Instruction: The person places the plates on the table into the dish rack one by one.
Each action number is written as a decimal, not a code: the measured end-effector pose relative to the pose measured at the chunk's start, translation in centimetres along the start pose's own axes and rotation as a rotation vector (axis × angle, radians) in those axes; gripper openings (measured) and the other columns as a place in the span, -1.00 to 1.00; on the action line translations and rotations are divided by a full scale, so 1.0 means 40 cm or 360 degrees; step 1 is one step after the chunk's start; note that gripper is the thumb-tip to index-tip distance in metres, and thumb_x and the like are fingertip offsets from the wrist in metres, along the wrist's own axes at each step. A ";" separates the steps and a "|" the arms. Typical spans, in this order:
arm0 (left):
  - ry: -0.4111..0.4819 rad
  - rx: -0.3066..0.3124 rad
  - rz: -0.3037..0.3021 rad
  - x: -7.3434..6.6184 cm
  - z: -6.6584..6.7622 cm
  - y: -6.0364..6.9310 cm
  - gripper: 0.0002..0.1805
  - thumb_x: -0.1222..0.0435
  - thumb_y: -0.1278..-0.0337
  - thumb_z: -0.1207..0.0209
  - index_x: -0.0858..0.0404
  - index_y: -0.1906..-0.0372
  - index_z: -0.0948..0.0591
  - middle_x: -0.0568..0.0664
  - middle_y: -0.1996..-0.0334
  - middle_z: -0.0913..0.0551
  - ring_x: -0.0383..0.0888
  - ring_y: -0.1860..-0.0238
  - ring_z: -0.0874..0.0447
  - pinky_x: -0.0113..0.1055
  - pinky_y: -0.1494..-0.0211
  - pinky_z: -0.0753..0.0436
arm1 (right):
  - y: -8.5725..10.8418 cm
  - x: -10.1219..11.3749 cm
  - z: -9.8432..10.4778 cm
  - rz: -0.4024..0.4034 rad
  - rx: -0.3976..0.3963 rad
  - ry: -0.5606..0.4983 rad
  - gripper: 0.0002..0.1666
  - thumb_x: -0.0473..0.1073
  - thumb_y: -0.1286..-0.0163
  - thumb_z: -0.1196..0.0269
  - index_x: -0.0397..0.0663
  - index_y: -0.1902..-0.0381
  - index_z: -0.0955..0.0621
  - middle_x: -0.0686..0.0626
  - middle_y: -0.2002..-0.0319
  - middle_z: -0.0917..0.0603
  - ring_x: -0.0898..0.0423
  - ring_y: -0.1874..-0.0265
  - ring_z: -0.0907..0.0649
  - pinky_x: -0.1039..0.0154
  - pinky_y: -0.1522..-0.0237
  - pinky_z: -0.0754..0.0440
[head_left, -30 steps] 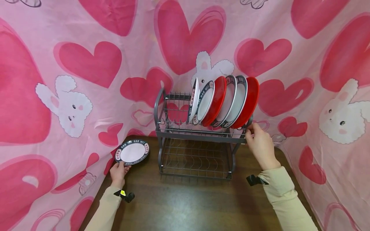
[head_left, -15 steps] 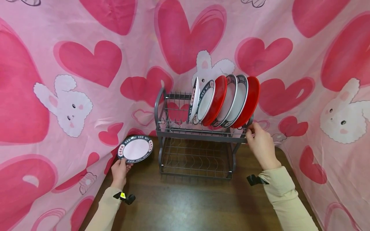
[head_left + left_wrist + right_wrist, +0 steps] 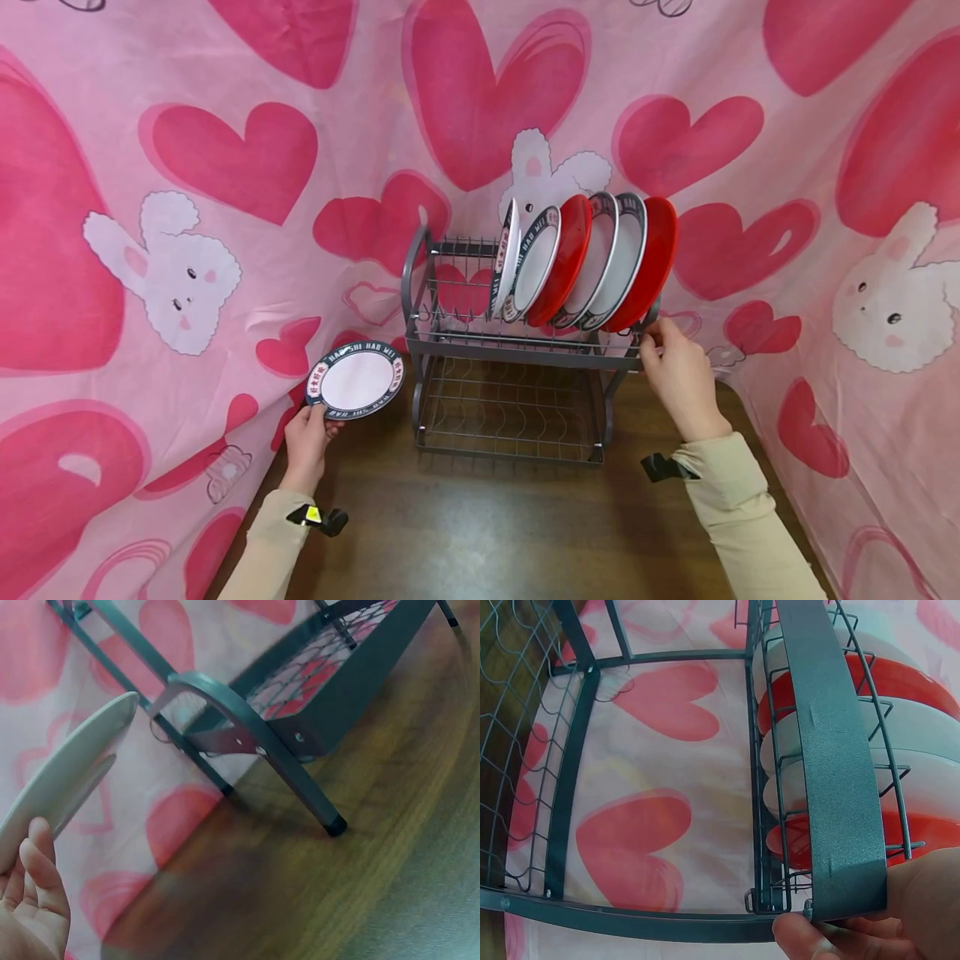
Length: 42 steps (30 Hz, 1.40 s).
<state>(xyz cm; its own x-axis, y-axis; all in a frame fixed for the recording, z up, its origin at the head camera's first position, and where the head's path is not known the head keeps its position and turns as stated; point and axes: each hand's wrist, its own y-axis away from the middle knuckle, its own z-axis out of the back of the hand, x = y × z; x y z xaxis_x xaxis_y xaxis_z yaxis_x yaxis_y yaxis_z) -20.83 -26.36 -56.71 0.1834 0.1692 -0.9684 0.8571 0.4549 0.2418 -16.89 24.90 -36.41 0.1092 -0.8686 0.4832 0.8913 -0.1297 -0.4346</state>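
My left hand (image 3: 306, 442) pinches the near rim of a plate (image 3: 356, 381) with a dark lettered border and a white middle, left of a grey two-tier dish rack (image 3: 517, 356). In the left wrist view the plate (image 3: 71, 769) shows from its underside, tilted and off the table. My right hand (image 3: 678, 379) grips the rack's upper right front corner; in the right wrist view its thumb and fingers (image 3: 802, 937) wrap that corner. On the upper tier several plates stand on edge: white ones with dark borders (image 3: 534, 262) and red ones (image 3: 643, 267).
The upper tier's left slots (image 3: 457, 292) and the wire lower tier (image 3: 510, 412) hold no plates. Brown wooden table (image 3: 465, 525) lies in front of the rack. Pink cloth (image 3: 360, 125) with hearts and rabbits hangs behind and at both sides.
The left hand has raised the plate slightly and carried it to the right, closer to the rack. The right hand stays on the rack corner, and the standing plates keep their places.
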 end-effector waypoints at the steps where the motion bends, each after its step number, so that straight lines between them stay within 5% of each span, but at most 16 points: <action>1: 0.0005 0.0002 -0.0017 -0.006 -0.002 0.003 -0.73 0.22 -0.54 0.01 0.37 0.11 -0.56 -0.18 0.62 -0.62 -0.27 0.55 -0.62 -0.50 0.37 -0.64 | 0.000 0.000 0.000 0.0002 0.0000 0.0001 -0.77 -0.22 -0.56 -0.07 -0.30 0.05 -0.56 -0.38 0.22 -0.74 -0.21 0.49 -0.73 -0.22 0.37 -0.62; 12: 0.0071 0.0044 -0.0024 -0.064 -0.001 0.040 -0.76 0.21 -0.54 -0.03 0.27 0.19 -0.61 -0.16 0.61 -0.64 -0.27 0.56 -0.63 -0.51 0.35 -0.65 | 0.000 -0.001 0.000 0.0008 -0.0017 0.0008 -0.77 -0.22 -0.55 -0.06 -0.29 0.06 -0.56 -0.35 0.30 -0.73 -0.25 0.47 -0.69 -0.22 0.39 -0.59; 22: 0.0020 0.0046 -0.0135 -0.111 0.004 0.058 -0.74 0.22 -0.54 -0.05 0.23 0.27 -0.65 -0.16 0.63 -0.63 -0.26 0.60 -0.61 -0.51 0.39 -0.63 | -0.001 -0.006 -0.005 0.0009 -0.0011 -0.0011 -0.76 -0.22 -0.55 -0.08 -0.32 0.04 -0.56 -0.35 0.32 -0.73 -0.21 0.50 -0.69 -0.22 0.39 -0.63; 28: 0.0185 0.0031 -0.0192 -0.146 0.001 0.076 -0.66 0.30 -0.50 -0.05 0.14 0.47 -0.66 -0.11 0.67 -0.64 -0.26 0.65 -0.59 -0.50 0.50 -0.60 | -0.001 -0.007 -0.009 0.0015 -0.0024 -0.0017 -0.76 -0.22 -0.55 -0.08 -0.32 0.05 -0.57 -0.34 0.33 -0.74 -0.21 0.50 -0.70 -0.19 0.40 -0.62; 42: 0.0346 -0.0003 -0.0199 -0.221 0.009 0.112 -0.67 0.27 -0.52 -0.07 0.20 0.42 -0.70 -0.08 0.60 -0.67 -0.22 0.63 -0.60 -0.51 0.46 -0.61 | -0.001 -0.005 -0.006 0.0006 -0.0015 -0.0035 -0.76 -0.23 -0.56 -0.07 -0.32 0.04 -0.57 -0.36 0.31 -0.74 -0.17 0.53 -0.74 -0.11 0.45 -0.62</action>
<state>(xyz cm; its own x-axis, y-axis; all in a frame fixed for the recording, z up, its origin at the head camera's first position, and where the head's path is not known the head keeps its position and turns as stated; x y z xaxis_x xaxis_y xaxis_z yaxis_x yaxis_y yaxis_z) -18.42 -26.13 -47.10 -0.0322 0.2952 -0.9549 0.8657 0.4857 0.1210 -17.05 24.98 -36.70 0.1226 -0.8584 0.4981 0.8866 -0.1308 -0.4436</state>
